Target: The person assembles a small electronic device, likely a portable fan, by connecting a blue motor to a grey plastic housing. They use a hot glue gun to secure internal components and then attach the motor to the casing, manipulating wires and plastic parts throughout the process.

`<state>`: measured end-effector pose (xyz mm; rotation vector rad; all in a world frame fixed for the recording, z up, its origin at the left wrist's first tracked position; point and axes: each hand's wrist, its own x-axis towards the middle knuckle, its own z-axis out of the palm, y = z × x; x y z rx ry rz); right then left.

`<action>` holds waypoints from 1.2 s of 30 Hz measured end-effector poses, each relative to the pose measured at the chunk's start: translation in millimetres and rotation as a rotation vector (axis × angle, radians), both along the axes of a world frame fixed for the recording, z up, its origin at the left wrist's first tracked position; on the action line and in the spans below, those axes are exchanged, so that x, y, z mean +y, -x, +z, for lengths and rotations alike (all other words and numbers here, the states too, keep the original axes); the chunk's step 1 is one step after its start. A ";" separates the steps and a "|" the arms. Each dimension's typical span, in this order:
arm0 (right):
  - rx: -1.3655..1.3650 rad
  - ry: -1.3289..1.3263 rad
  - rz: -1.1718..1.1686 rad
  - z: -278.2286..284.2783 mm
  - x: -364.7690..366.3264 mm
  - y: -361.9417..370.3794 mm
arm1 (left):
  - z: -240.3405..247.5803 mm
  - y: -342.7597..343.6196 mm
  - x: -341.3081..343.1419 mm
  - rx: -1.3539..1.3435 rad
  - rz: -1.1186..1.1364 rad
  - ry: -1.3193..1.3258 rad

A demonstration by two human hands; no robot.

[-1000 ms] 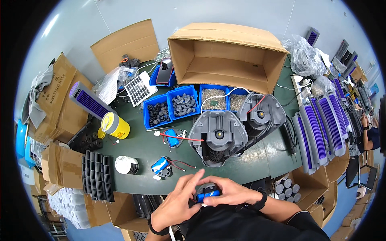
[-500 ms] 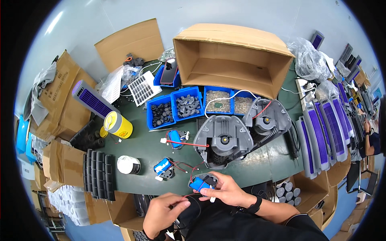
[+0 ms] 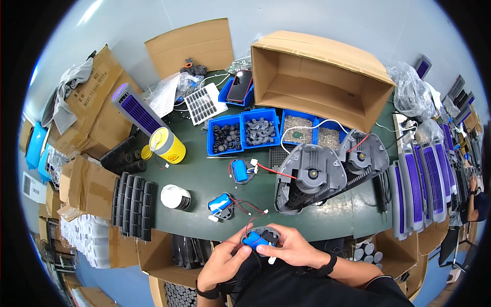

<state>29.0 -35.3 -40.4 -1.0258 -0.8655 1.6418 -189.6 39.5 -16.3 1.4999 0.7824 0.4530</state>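
Close to the table's near edge I hold a grey plastic housing [image 3: 271,232] with a blue battery pack [image 3: 252,239] set in it. My right hand [image 3: 294,246] is closed round its right side, thumb across the front. On the other side, my left hand [image 3: 225,260] is closed on the left edge, thumb against the battery pack. Red wires rise from the part, and a white connector [image 3: 271,260] hangs below it. Beyond my hands lie two similar battery assemblies [image 3: 220,203] [image 3: 240,171] with wires. Two grey fan bases [image 3: 312,174] [image 3: 359,156] rest at right of them.
Blue bins [image 3: 225,149] of small dark parts stand in the middle, below a large open cardboard box [image 3: 317,84]. A yellow tub [image 3: 168,146], a white jar [image 3: 175,197] and black slatted rollers [image 3: 133,204] are at left. Purple-grey tower fans [image 3: 414,187] line the right.
My left hand has moved up and right from the loose wire to the battery assembly, so both hands now hold it. The whole view has shifted, with the table contents appearing further right.
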 end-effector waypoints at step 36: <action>0.301 -0.022 -0.226 23.1 18.8 35.2 | 0.0 -50.5 -23.2 -0.527 0.785 0.179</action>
